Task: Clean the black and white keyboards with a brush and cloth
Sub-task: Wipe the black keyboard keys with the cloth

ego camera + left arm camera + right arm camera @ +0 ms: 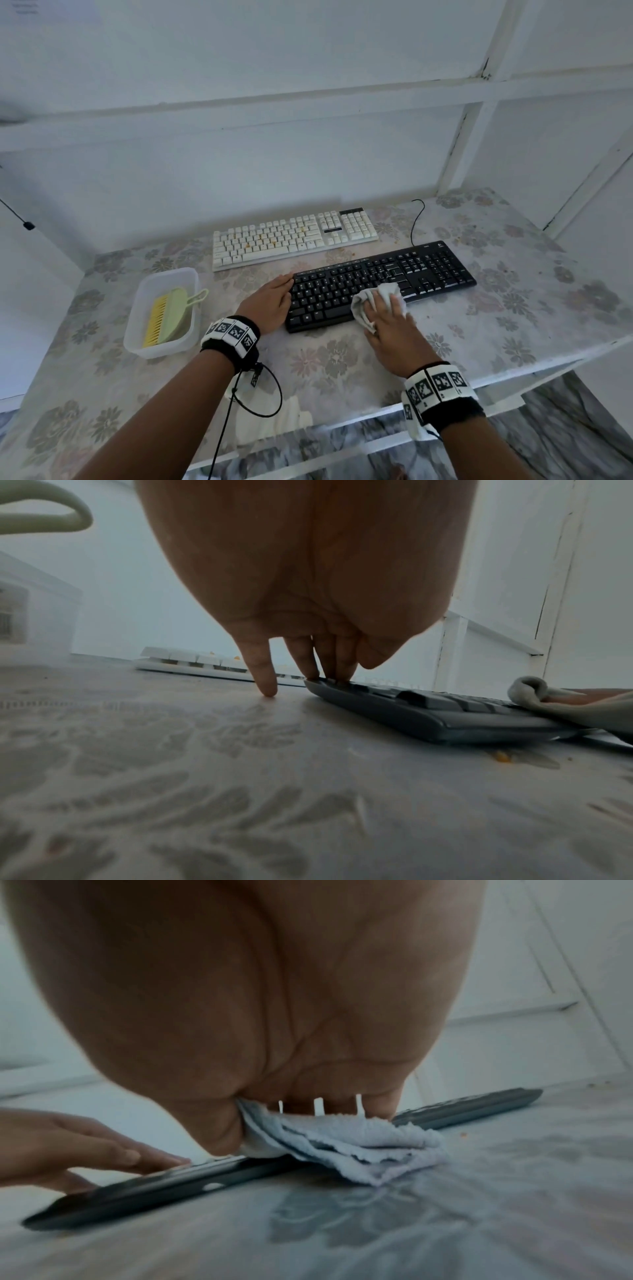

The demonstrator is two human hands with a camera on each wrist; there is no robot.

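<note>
Now your right hand (388, 320) presses the cloth (373, 301) flat-fingered on the black keyboard (380, 282), whose long axis runs left-right across the worktop (342, 370); your left hand (270, 303), fingers straight, steadies its left end. Unwiped keys lie to the right.

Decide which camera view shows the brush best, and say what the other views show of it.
The head view shows it best: the whole brush, green with yellow bristles, lies in a clear tub left of the black keyboard. The left wrist view catches only a green loop, apparently its handle. The right wrist view shows none of it.
</note>
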